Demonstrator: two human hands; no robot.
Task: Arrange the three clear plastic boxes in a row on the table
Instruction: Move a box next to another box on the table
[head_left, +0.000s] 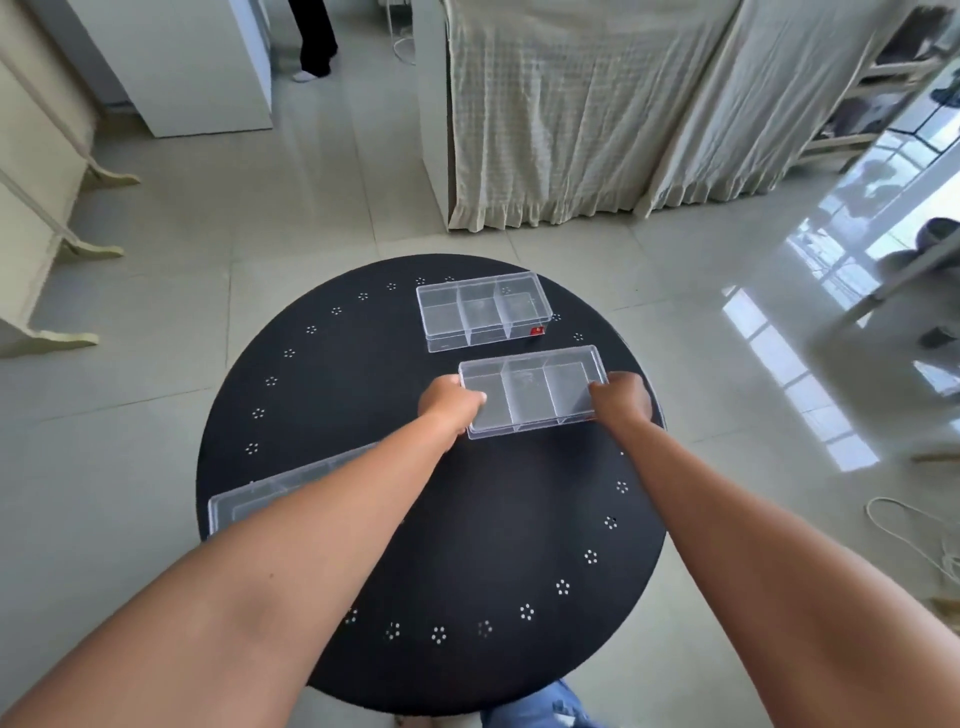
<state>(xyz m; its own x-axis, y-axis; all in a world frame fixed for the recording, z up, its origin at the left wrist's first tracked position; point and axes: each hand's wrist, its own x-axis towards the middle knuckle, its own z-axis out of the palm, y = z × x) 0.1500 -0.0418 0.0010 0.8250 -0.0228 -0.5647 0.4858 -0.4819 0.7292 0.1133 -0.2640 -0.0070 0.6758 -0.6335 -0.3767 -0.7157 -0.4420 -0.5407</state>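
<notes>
Three clear plastic boxes with three compartments each are on a round black table (363, 395). The far box (483, 310) lies near the table's back edge and carries a small red label. Just in front of it is the middle box (535, 392); my left hand (449, 405) grips its left end and my right hand (623, 397) grips its right end. The third box (270, 499) lies at the table's left edge, largely hidden under my left forearm.
The table has a ring of small white flower marks. Beyond it stand a cabinet draped in cream cloth (571, 114) and a white cabinet (197, 62). A person's legs (314, 36) are at the back. A white cord (914, 535) lies on the tiled floor.
</notes>
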